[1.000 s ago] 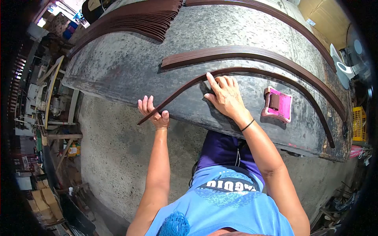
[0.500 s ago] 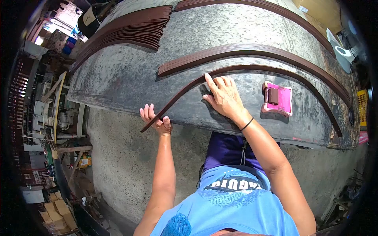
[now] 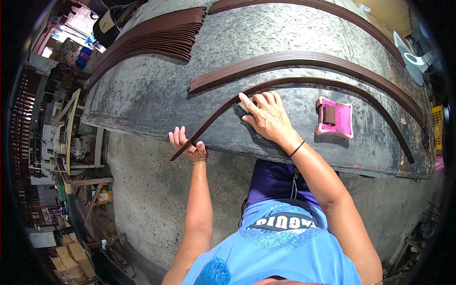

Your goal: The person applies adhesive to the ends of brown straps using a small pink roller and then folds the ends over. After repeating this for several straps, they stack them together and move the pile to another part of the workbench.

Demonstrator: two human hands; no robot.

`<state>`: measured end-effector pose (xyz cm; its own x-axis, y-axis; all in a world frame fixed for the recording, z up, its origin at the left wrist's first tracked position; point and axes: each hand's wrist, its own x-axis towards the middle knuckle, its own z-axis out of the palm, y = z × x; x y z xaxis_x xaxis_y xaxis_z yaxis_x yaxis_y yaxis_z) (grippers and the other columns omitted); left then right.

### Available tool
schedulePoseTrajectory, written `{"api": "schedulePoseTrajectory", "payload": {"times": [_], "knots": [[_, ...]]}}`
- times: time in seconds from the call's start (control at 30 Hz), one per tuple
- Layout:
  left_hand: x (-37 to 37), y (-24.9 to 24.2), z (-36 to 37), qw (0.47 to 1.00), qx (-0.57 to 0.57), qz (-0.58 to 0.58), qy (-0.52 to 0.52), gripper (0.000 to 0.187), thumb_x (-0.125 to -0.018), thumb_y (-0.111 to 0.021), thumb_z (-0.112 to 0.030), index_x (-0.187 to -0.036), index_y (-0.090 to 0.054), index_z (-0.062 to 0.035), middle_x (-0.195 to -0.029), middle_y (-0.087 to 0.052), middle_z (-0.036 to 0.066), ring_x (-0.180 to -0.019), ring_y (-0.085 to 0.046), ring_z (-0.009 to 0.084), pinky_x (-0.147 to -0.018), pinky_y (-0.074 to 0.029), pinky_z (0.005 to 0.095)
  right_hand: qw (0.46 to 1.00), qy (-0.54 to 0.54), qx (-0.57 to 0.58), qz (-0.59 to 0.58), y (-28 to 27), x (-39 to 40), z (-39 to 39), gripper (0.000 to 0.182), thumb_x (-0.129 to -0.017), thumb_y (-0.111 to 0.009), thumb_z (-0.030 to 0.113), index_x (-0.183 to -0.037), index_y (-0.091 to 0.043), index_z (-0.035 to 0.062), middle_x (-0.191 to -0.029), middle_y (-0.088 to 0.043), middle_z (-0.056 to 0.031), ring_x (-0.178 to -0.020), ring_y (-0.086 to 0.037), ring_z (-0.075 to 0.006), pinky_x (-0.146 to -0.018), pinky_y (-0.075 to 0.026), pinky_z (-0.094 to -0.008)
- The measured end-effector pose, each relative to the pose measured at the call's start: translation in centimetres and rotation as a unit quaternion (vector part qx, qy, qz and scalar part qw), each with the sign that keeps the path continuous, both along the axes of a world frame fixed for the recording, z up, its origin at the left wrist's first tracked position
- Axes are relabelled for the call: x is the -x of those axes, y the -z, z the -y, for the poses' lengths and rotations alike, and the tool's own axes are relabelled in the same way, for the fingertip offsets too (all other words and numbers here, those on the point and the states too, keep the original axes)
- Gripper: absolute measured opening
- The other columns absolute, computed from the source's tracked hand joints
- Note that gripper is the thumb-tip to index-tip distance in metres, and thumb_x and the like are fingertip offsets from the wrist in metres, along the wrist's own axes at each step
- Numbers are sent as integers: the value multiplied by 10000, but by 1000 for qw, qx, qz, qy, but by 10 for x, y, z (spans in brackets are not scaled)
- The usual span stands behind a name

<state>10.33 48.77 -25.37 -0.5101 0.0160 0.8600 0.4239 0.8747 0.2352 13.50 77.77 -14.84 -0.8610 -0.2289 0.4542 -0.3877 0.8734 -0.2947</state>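
Along the near edge of the worktop (image 3: 137, 102), we've got our left hand (image 3: 196, 155) under the overhanging end of a brown strip (image 3: 313, 80), thumb one side, fingers slightly spread on the other; whether they pinch it, we can't tell! And now our right hand (image 3: 269, 118): index stretched to the strip, thumb wide, the rest curled close together. Make that hand our clock centre: the strip sweeps from eight o'clock, over the top, round past three. To handle this well, we'd judge, that fingertip wants to be light, the left palm carrying the loose end so nothing kinks. Three o'clock, a pink-faced holder (image 3: 343, 119) inside the curve! One o'clock, a ribbed bundle (image 3: 289, 61); ten, a fanned stack (image 3: 152, 38); farther out at one, another long bundle (image 3: 332, 15).
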Motion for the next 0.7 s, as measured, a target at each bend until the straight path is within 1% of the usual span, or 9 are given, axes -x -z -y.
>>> {"api": "schedulePoseTrajectory", "payload": {"times": [0.07, 0.13, 0.17, 0.27, 0.3, 0.33, 0.47, 0.6, 0.7], "knots": [[-2, 0, 0, 1000, -5, 12, -8, 781, -924, -255, -672, -1220, -524, -1, -1262, -500, 184, -1259, -395, 401, -1086, -268, 569, 1000, -1, 6, 0, 1, 0, 0, 648, -805, -702, 286, -1374, -448, 111, -1064, -529, -118, -1054, -471, -304, -974, -353, -439], [-1, 1, 0, 1000, -7, 12, -3, 778, -923, -263, -672, -1224, -522, -4, -1268, -498, 181, -1265, -387, 405, -1082, -269, 568, 999, 19, 27, -11, 4, -1, -1, 666, -792, -708, 276, -1363, -444, 56, -1066, -528, -136, -1048, -480, -316, -962, -368, -441], [-1, 1, 0, 1000, -10, 13, -1, 774, -921, -270, -671, -1228, -521, -6, -1275, -496, 179, -1270, -380, 410, -1077, -271, 566, 999, 17, 27, -11, 6, -2, -2, 666, -792, -708, 276, -1363, -444, 56, -1066, -528, -136, -1048, -480, -316, -962, -368, -441], [-3, -4, -1, 1000, 2, 12, -2, 762, -915, -291, -669, -1231, -523, -16, -1287, -492, 174, -1276, -375, 410, -1061, -279, 565, 997, 69, 16, -27, 6, -6, -2, 646, -768, -709, 301, -1270, -476, -32, -1046, -535, -137, -1029, -487, -308, -927, -374, -439], [-2, -3, -1, 1000, -8, 9, 2, 751, -910, -302, -668, -1227, -530, -25, -1292, -489, 171, -1280, -367, 413, -1049, -284, 560, 997, 73, 1, -20, 3, -9, -1, 597, -782, -692, 327, -1231, -512, -22, -1068, -536, -142, -1051, -479, -311, -927, -371, -445], [-5, -4, 0, 1000, -5, 13, 3, 740, -906, -346, -640, -1225, -539, 0, -1312, -486, 178, -1281, -381, 407, -1071, -274, 558, 997, 75, -15, -18, 4, -10, 0, 583, -790, -682, 341, -1222, -525, -18, -1091, -537, -144, -1075, -473, -312, -940, -364, -457], [-5, -1, 0, 999, -19, 34, -10, 810, -876, -312, -738, -1243, -528, -49, -1294, -484, 157, -1290, -365, 408, -1067, -280, 550, 995, 82, -54, -1, 10, -18, 0, 543, -812, -663, 360, -1200, -565, -7, -1178, -534, -143, -1166, -453, -313, -999, -332, -505], [-7, -4, -2, 999, -18, 42, -26, 794, -873, -321, -734, -1250, -522, -64, -1304, -476, 150, -1287, -364, 411, -1063, -266, 570, 992, 72, -96, 33, -1, -30, 0, 549, -819, -662, 343, -1222, -561, -17, -1215, -541, -150, -1183, -467, -311, -993, -347, -458], [-8, -5, -4, 998, -25, 58, -31, 787, -867, -331, -732, -1264, -510, -76, -1306, -475, 140, -1288, -362, 407, -1067, -246, 575, 991, 60, -113, 29, -1, -36, -2, 534, -835, -647, 328, -1222, -556, -28, -1224, -541, -160, -1184, -471, -322, -989, -357, -448]]}}
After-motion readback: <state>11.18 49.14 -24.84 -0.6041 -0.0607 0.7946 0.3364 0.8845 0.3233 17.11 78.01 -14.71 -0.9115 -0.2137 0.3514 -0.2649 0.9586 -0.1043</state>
